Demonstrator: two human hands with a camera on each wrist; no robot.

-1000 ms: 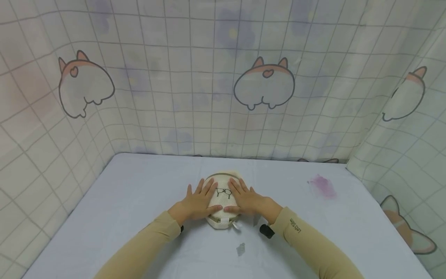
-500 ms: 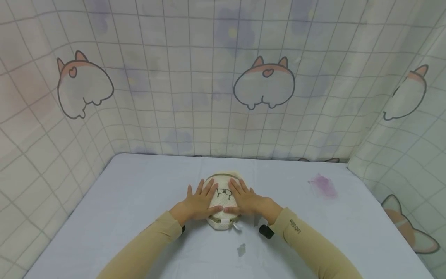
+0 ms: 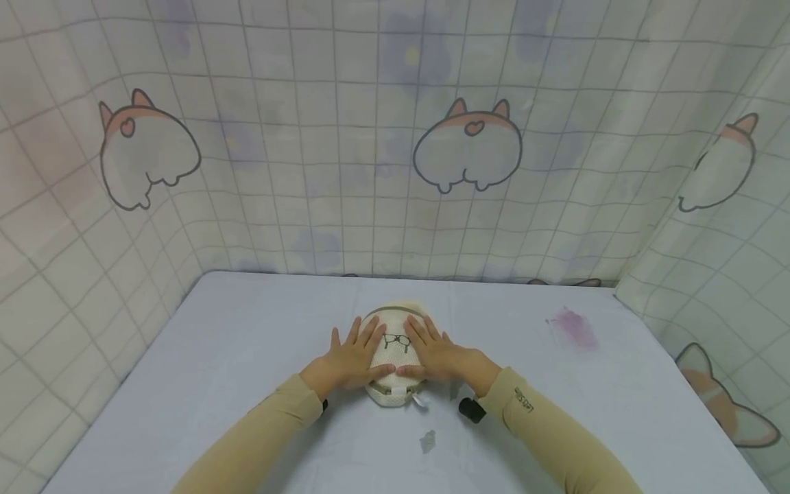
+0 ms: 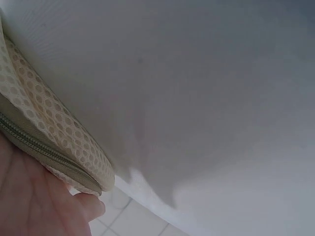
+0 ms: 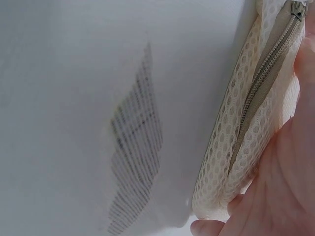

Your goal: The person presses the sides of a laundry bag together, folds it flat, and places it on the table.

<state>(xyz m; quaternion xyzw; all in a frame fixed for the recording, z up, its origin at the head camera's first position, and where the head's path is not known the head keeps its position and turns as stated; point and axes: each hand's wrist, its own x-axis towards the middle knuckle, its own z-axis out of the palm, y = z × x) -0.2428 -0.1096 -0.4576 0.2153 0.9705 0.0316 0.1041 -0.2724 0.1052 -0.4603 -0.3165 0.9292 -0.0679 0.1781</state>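
A round cream mesh pouch (image 3: 395, 350) with a taupe zipper and a small glasses print lies in the middle of the pale blue table (image 3: 247, 357). My left hand (image 3: 352, 360) lies flat on its left half, fingers straight and spread. Flat on the right half is my right hand (image 3: 438, 357), its thumb nearly meeting the left thumb. In the left wrist view the mesh pouch (image 4: 44, 132) edge and zipper sit above my palm (image 4: 34, 201). The right wrist view shows the mesh pouch (image 5: 241, 123) side with its zipper beside my hand (image 5: 280, 187).
A purple stain (image 3: 570, 328) marks the table at the right, and a small grey patch (image 3: 426, 441) lies near the front. A grid-patterned curtain with cartoon dog prints (image 3: 467, 147) walls in the table on three sides. A black wrist device (image 3: 472, 409) shows under my right sleeve.
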